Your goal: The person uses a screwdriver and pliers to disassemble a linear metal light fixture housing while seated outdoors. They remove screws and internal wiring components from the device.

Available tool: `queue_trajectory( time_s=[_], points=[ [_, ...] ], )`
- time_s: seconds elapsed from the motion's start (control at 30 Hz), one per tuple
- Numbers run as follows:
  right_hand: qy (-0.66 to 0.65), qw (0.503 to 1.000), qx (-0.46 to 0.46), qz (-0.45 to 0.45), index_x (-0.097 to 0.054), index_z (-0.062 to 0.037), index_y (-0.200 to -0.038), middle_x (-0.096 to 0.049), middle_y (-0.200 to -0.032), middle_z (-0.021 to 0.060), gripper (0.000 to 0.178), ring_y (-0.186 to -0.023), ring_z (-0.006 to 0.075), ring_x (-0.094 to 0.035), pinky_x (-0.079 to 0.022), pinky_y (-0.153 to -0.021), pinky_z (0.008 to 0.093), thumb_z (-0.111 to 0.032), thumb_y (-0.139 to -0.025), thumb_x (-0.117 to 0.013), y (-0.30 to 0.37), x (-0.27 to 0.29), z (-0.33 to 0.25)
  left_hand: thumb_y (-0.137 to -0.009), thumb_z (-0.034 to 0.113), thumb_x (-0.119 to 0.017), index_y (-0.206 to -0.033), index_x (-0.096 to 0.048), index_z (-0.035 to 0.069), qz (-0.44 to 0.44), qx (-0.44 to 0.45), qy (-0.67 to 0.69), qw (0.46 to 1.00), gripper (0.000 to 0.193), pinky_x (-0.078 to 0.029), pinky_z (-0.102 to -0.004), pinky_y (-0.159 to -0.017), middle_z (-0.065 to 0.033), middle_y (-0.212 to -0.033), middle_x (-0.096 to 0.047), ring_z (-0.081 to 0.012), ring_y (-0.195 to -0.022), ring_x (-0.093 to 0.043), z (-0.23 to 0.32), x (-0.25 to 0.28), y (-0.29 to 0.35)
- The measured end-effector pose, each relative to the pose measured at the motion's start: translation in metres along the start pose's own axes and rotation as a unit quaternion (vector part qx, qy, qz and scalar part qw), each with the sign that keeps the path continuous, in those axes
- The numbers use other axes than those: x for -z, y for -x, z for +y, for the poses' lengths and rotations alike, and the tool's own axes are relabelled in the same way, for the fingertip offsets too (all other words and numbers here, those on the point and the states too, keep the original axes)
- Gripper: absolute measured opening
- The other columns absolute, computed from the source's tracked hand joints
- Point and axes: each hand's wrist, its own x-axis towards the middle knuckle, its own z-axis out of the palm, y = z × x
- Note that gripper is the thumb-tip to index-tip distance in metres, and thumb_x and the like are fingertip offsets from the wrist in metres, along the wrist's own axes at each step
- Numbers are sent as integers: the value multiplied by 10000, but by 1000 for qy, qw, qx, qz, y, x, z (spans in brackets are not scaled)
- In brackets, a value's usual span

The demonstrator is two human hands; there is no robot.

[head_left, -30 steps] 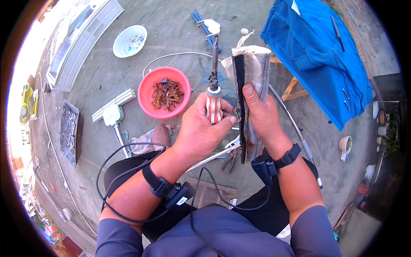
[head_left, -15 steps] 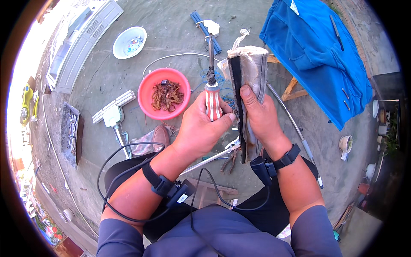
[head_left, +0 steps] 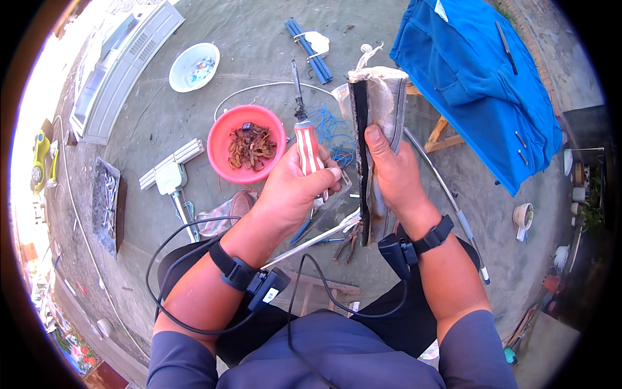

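My left hand (head_left: 291, 191) is wrapped round the red-and-white striped handle of a screwdriver (head_left: 306, 146). Its long shaft points up and away, with dark, lumpy residue near the handle. My right hand (head_left: 396, 170) grips a worn grey fabric sleeve (head_left: 391, 117), thumb on its face. A black strip runs down the sleeve's left edge, a whitish frayed lining shows at its top, and brown stains mark the lower part. The screwdriver and the sleeve are apart. What my right fingers do behind the sleeve is hidden.
Beyond my left hand sits a pink basin (head_left: 217, 159) of brown clumps, with a white basin (head_left: 194, 68) farther off. Blue cord (head_left: 330, 129) lies tangled on the ground. Blue cloth (head_left: 479, 78) covers a wooden stand at right. A pole (head_left: 447, 191) and pliers (head_left: 348, 243) lie nearby.
My left hand has moved left and slightly down with the screwdriver, away from the sleeve; its shaft now leans left. My right hand still holds the sleeve in nearly the same place.
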Motion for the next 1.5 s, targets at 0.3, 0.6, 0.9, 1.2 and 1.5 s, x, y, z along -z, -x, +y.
queue_trajectory(
  time_s=[0.3,0.6,0.9,1.2,1.5],
  points=[
    [16,997,-39,-62,-605,-11,-1163,-628,-1013,17,549,-897,86,-553,-459,-770,258,-512,-937,-598,2,6,-2,-828,7,-675,-1026,-498,69,61,-50,-13,997,273,-500,-273,-687,-49,-912,-605,-133,-778,-625,19,20,-3],
    [0,988,-34,-150,-626,-5,-1169,-667,-1068,35,463,-937,94,-601,-497,-832,273,-110,-763,-822,8,-15,-16,-842,-12,-660,-1022,-493,54,69,-124,-67,988,255,-483,-231,-715,-3,-895,-589,-66,-821,-580,23,1,-4],
    [55,992,-4,-111,-663,1,-1097,-657,-949,-3,295,-870,66,-580,-489,-753,259,-59,-808,-665,7,-10,-11,-824,30,-680,-1005,-492,57,62,-105,-137,983,263,-468,-248,-708,-6,-885,-574,-69,-787,-545,13,-3,1],
    [77,994,9,-81,-658,12,-1024,-651,-895,-15,225,-822,58,-572,-487,-705,252,-53,-810,-676,10,-12,-9,-827,39,-694,-1019,-496,53,50,-115,-139,982,276,-470,-244,-717,-10,-899,-576,-66,-796,-544,12,-3,0],
    [66,995,11,-74,-663,11,-1030,-648,-877,-16,235,-812,49,-565,-486,-694,251,-59,-806,-688,11,-13,-2,-829,32,-696,-1031,-501,47,41,-112,-126,985,281,-475,-245,-723,-10,-903,-578,-68,-801,-550,11,-2,-1]
  ],
)
